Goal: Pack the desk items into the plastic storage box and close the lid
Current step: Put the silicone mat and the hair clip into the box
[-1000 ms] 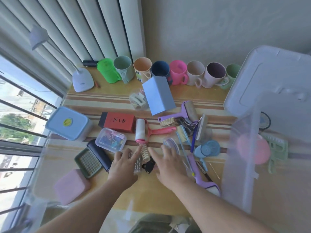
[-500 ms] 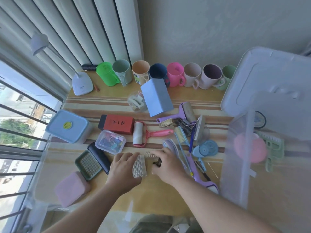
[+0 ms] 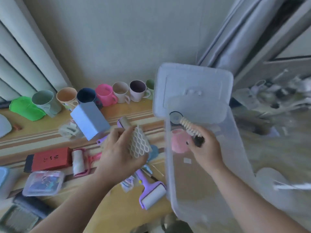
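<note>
Red box (image 3: 50, 159), near left on table (image 3: 117, 207): dark handwritten characters on top face, blurred, unreadable. No other text legible.

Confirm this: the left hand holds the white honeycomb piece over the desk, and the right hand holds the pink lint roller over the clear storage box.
One thing is wrong. In the head view the right hand holds a cream toothed clip with a black end, not the pink lint roller, which lies on the desk. The rest stands: the left hand holds the white honeycomb piece over the desk, the right is over the clear storage box.
</note>
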Demonstrator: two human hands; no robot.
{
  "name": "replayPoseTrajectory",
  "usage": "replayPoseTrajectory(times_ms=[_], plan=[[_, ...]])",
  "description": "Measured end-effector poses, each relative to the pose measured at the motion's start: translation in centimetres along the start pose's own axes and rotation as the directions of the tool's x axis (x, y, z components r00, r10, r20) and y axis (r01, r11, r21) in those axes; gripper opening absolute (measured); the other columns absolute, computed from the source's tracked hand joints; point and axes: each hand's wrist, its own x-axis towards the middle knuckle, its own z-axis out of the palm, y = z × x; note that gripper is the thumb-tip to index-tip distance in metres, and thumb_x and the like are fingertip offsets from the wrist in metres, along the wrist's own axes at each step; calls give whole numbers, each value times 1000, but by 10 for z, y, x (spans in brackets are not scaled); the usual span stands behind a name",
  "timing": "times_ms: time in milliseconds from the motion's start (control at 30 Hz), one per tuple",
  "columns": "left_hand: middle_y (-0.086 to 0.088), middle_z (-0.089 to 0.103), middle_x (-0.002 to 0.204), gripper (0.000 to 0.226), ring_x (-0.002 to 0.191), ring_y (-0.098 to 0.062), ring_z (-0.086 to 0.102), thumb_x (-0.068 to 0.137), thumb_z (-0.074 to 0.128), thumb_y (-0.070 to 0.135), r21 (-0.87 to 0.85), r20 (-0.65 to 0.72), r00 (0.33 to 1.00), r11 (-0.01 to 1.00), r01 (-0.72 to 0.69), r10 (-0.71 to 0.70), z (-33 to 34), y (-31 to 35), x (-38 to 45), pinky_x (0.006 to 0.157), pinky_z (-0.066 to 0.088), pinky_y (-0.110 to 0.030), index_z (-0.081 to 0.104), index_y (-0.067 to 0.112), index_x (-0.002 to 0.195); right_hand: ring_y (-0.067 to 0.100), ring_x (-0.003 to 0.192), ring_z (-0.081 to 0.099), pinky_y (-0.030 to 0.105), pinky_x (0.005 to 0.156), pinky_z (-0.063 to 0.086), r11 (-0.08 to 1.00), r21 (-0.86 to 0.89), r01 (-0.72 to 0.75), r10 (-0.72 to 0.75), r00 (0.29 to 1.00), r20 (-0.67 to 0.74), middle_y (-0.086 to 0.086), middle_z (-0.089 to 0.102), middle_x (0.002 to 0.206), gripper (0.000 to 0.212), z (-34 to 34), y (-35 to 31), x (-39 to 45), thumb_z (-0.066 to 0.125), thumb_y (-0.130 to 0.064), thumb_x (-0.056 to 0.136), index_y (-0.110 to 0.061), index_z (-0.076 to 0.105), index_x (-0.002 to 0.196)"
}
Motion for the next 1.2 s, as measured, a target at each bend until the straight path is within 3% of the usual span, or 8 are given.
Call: replayPoseTrajectory(times_ms=[133, 267, 433, 600, 733, 933, 1100, 1200], plan=[[-1, 48, 123, 94, 116, -24, 51, 64, 74, 60, -15, 64, 972, 974, -225, 226, 40, 66, 22, 98, 44, -35, 52, 22, 148, 30, 97, 69, 35, 79, 54, 907, -325, -270, 316, 944, 98, 8, 66, 112, 52, -33, 85, -17, 72, -16, 86, -38, 69, 132], [0, 44, 130, 95, 124, -26, 46, 67, 75, 57, 112, 320, 897, 927, -357, 307, 92, 106, 43, 97, 49, -37, 41, 33, 152, 29, 112, 67, 34, 89, 53, 844, -507, -176, 424, 797, 430, 5, 66, 126, 51, -32, 129, -28, 64, -14, 88, -40, 68, 132], [-2, 41, 134, 94, 125, -27, 40, 69, 80, 37, 330, 614, 777, 849, -414, 140, 163, 121, 57, 95, 52, -40, 33, 34, 150, 26, 105, 64, 29, 82, 48, 867, -492, -85, 413, 675, 612, 0, 66, 117, 45, -14, 144, -9, 52, -3, 83, -38, 71, 105], [-6, 43, 128, 81, 116, -31, 50, 72, 86, 35, 520, 695, 696, 794, -314, -181, 215, 111, 47, 89, 51, -43, 41, 26, 139, 31, 120, 60, 38, 102, 51, 900, -428, -77, 351, 709, 611, 2, 52, 136, 52, 1, 154, 6, 54, -8, 95, -41, 61, 135], [-8, 47, 132, 84, 120, -32, 53, 74, 87, 39, 610, 702, 622, 744, -273, -347, 239, 98, 43, 92, 49, -45, 39, 24, 141, 32, 120, 59, 34, 85, 49, 901, -407, -152, 367, 766, 527, 4, 34, 148, 83, -4, 164, 3, 61, -1, 93, -44, 33, 158], [-6, 47, 142, 66, 121, -35, 53, 91, 64, 10, 712, 609, 709, 638, -293, -355, 258, 95, 39, 94, 45, -41, 37, 25, 150, 26, 95, 62, 34, 72, 50, 948, -314, -45, 175, 901, 398, 3, 49, 130, 53, 0, 161, -1, 74, -13, 91, -34, 42, 127], [-4, 35, 152, 70, 109, -33, 63, 95, 60, 11, 700, 561, 759, 679, -223, -330, 266, 92, 27, 73, 41, -35, 29, 36, 154, 29, 113, 53, 37, 91, 48, 954, -257, 154, -22, 891, 454, 2, 60, 127, 28, 9, 153, 19, 74, -10, 91, -17, 65, 116], [-4, 9, 171, 89, 122, -38, 59, 97, 57, 9, 652, 586, 731, 739, -170, -349, 266, 87, 24, 83, 51, -39, 7, 46, 161, 31, 121, 48, 39, 103, 43, 938, -258, 229, -69, 857, 511, 3, 59, 135, 46, 15, 153, 29, 68, 4, 86, -14, 65, 128]])
